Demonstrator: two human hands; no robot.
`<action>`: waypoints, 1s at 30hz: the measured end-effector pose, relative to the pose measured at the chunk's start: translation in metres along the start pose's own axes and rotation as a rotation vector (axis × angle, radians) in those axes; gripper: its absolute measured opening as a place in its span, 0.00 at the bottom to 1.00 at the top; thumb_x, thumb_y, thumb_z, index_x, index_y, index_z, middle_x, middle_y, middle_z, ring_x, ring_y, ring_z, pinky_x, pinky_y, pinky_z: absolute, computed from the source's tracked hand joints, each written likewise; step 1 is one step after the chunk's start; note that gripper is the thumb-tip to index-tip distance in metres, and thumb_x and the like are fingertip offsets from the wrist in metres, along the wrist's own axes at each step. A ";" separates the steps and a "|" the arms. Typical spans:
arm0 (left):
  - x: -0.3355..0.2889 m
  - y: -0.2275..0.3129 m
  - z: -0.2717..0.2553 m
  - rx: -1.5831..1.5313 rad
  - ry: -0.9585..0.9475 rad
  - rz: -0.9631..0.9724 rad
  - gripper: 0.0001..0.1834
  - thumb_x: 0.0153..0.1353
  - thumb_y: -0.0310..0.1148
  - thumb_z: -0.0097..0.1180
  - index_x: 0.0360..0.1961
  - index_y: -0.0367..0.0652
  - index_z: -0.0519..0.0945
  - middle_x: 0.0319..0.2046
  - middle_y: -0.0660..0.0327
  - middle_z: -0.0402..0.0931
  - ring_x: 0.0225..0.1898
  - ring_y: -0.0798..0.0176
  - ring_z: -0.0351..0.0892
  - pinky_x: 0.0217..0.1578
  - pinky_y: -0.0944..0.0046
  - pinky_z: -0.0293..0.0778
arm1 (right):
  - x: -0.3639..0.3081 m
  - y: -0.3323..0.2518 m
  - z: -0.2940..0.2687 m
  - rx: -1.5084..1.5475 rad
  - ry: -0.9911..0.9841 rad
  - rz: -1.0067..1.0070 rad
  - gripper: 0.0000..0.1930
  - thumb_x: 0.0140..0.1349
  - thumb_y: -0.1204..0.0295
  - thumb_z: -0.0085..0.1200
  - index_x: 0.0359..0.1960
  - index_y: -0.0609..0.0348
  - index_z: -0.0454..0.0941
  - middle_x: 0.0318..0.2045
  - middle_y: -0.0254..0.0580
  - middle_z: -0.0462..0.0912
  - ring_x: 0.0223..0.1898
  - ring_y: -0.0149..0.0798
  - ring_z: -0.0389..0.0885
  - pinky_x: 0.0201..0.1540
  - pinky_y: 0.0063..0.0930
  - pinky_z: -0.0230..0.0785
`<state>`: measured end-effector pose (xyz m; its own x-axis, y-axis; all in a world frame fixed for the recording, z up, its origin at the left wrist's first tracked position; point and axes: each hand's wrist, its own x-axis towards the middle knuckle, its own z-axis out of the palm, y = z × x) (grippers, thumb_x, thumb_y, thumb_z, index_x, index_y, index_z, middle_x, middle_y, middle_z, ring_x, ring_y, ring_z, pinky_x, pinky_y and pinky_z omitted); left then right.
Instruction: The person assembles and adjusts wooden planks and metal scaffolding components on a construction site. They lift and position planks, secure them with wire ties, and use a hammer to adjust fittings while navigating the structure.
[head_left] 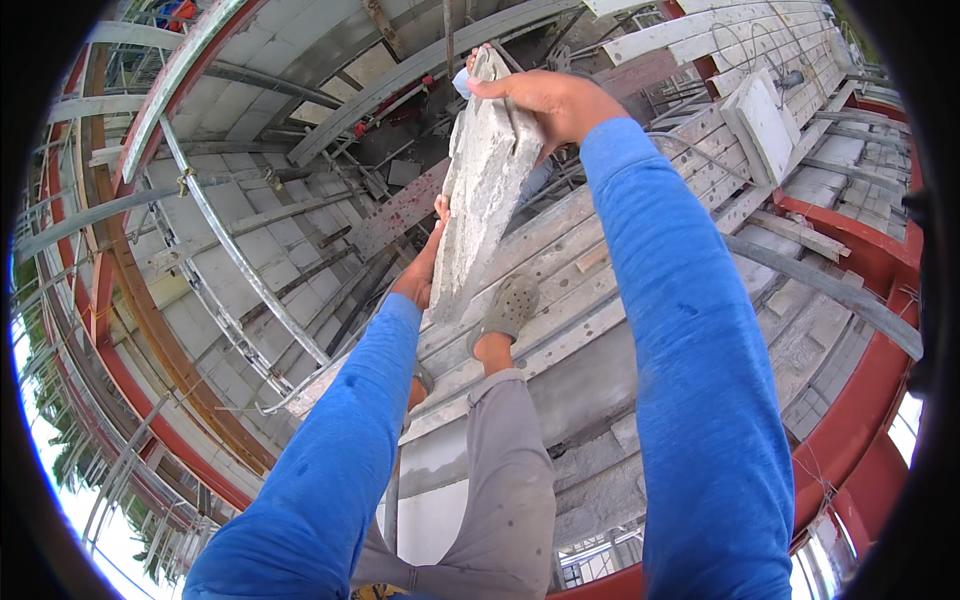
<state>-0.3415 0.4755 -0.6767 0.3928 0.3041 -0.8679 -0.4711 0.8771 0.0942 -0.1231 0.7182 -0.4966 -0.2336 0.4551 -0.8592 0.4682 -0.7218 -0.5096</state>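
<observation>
A rough, grey-white concrete block (478, 190) is held up in front of me, tilted with its long side running away from me. My left hand (424, 262) is closed against its lower left side, fingers partly hidden behind the edge. On the upper right side, my right hand (552, 104) grips it with the thumb over the top edge; its other fingers are mostly hidden. At the block's far end, fingertips (476, 56) beside a pale cuff touch it; they appear to belong to another person below, whose body is mostly hidden by the block.
My foot in a perforated clog (510, 306) stands on wooden planks (590, 300). A metal rail (235, 240) curves along the left. A pale slab (762, 130) leans at the right near red steel beams (850, 235). The drop beyond the planks holds poles and boards.
</observation>
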 end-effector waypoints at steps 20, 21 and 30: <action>-0.486 -0.098 -0.057 0.208 0.354 -0.094 0.42 0.76 0.57 0.56 0.77 0.34 0.66 0.69 0.49 0.76 0.67 0.51 0.78 0.66 0.53 0.76 | -0.366 0.076 0.245 0.183 0.396 0.092 0.34 0.54 0.59 0.70 0.55 0.79 0.81 0.48 0.64 0.88 0.49 0.52 0.89 0.54 0.36 0.77; -0.512 -0.101 -0.061 0.230 0.361 -0.117 0.42 0.76 0.57 0.56 0.77 0.34 0.67 0.69 0.49 0.76 0.67 0.51 0.79 0.66 0.53 0.76 | -0.390 0.076 0.253 0.297 0.340 0.094 0.35 0.54 0.59 0.70 0.56 0.79 0.81 0.48 0.64 0.88 0.50 0.52 0.88 0.54 0.36 0.77; -0.578 -0.079 -0.101 0.674 0.363 -0.392 0.43 0.72 0.59 0.60 0.72 0.31 0.73 0.64 0.47 0.80 0.61 0.52 0.83 0.62 0.55 0.78 | -0.553 0.134 0.321 0.908 0.411 0.212 0.36 0.57 0.62 0.71 0.61 0.79 0.76 0.51 0.59 0.87 0.50 0.49 0.88 0.54 0.36 0.77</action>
<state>-0.6113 0.1931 -0.2316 0.0978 -0.1036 -0.9898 0.2603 0.9626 -0.0750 -0.2048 0.2023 -0.1043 0.1694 0.2920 -0.9413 -0.3973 -0.8538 -0.3364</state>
